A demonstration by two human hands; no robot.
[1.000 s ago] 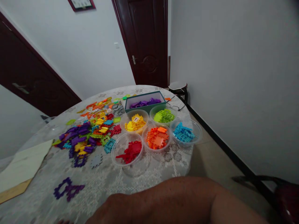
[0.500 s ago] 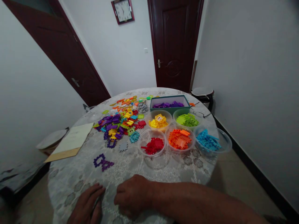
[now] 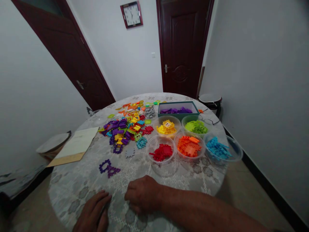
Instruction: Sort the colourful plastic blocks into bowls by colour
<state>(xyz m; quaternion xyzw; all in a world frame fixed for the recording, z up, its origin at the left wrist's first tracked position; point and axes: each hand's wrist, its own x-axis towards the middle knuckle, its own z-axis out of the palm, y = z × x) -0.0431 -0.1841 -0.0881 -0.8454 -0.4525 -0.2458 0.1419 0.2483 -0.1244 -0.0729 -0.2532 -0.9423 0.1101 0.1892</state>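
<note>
At the near edge of the table my left hand [image 3: 93,211] rests with its fingers together and the thumb close under them. A thin dark edge shows between thumb and fingers, too unclear to name. To its right, my right hand [image 3: 143,195] is curled, knuckles up, low over the tablecloth; whatever its fingers may hold is hidden. Beyond the left hand lie a purple open-frame square building piece [image 3: 104,166] and a purple triangular building piece [image 3: 113,171], touching or overlapping. A mixed pile of interlocking plastic pieces [image 3: 119,130] spreads farther back.
Clear bowls hold red pieces [image 3: 163,152], orange pieces [image 3: 189,146], blue pieces [image 3: 218,149], yellow pieces [image 3: 166,127] and green pieces [image 3: 196,126]. Behind them stands a green box [image 3: 178,115] with purple pieces. A grey piece [image 3: 130,152], a notepad [image 3: 74,146] and glasses [image 3: 209,121] lie around.
The view has shifted slightly. My right hand has moved a little away from me and to the right, widening the gap to my left hand, which stays about where it was.
</note>
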